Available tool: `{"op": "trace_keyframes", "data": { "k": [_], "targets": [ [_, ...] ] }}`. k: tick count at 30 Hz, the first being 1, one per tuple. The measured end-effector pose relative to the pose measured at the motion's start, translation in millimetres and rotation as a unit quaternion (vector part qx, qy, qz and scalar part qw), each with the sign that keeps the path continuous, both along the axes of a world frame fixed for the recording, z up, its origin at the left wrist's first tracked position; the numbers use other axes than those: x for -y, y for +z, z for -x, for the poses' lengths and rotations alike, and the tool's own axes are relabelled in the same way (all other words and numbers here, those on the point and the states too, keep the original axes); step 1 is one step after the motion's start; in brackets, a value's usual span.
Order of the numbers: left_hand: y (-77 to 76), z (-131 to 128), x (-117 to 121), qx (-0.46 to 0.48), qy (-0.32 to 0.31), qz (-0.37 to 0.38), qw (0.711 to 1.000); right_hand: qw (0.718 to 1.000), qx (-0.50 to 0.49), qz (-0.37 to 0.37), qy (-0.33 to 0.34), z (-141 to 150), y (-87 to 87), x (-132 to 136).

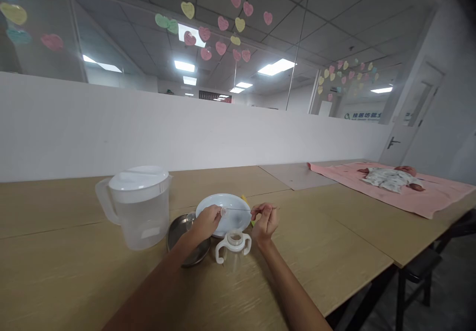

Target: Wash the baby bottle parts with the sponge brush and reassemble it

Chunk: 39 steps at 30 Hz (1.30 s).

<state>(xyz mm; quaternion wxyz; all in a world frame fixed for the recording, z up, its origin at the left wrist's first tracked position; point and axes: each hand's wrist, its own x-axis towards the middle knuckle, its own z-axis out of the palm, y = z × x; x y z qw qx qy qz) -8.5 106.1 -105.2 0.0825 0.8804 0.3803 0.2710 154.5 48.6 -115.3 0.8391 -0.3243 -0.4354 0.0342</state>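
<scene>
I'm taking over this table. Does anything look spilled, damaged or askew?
Nothing clearly stands out: the lidded pitcher and the open, two-handled bottle stand upright, and I see no spill or damage.

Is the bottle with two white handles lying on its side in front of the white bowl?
Almost! The bottle isn't lying on its side: it stands upright, its open top facing up, as the head view shows. It does have two white handles, and it is in front of the white bowl.

Slim bare forearms — and hands (likewise bare)
</scene>
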Motion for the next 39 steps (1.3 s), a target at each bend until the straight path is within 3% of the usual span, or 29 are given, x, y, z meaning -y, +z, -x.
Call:
{"op": "trace_keyframes", "data": {
  "k": [12, 30, 35, 39],
  "targets": [
    [10.0, 1, 8, 0.015, 0.016, 0.005, 1.000, 0.998, 0.008, 0.045, 0.039, 3, -3.0, -3],
    [13.5, 6, 10, 0.032, -0.015, 0.006, 0.999, 0.995, 0.033, 0.088, -0.042, -11, -4.1, -13],
    [18.4, 7, 13, 0.051, -0.011, 0.018, 0.998, 0.992, 0.045, 0.109, -0.046, -9, 1.8, -9],
    [25.7, 7, 15, 0.101, -0.031, 0.075, 0.992, 0.984, 0.133, 0.113, -0.022, 4, 19.5, -3]
  ]
}}
